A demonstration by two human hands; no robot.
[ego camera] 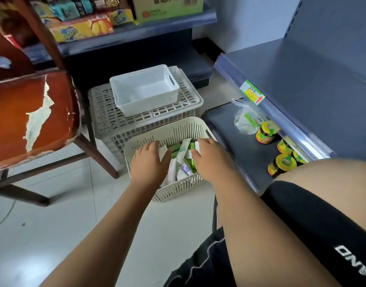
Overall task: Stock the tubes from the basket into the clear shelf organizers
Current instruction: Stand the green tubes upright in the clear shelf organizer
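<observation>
Barely started, judging by the load: tubes (183,151), green-and-white with one or two lilac, heaped loosely and crisscrossed in the cream slatted basket (178,131) at centre frame, down on the floor. Soft, flattish packs with crimped ends, some propped upright, others lying flat. None seen stocked anywhere, and no clear organizer made out in view, so nearly everything left to do.

Left hand (149,164) down in the basket's left half, fingers (157,145) spread fairly flat over a white tube. Right hand (212,162) in the right half, fingers (200,142) bent down onto another white tube end. Impossible to tell whether either has a real grip.

Just behind the basket, a white bin (144,90) with nothing in it, on top of a grey crate (104,112). Right of centre, a dark lower shelf (240,150) with yellow-lidded jars (265,132) and a crumpled plastic bag (245,119). Upper left, a worn brown chair (33,112).
</observation>
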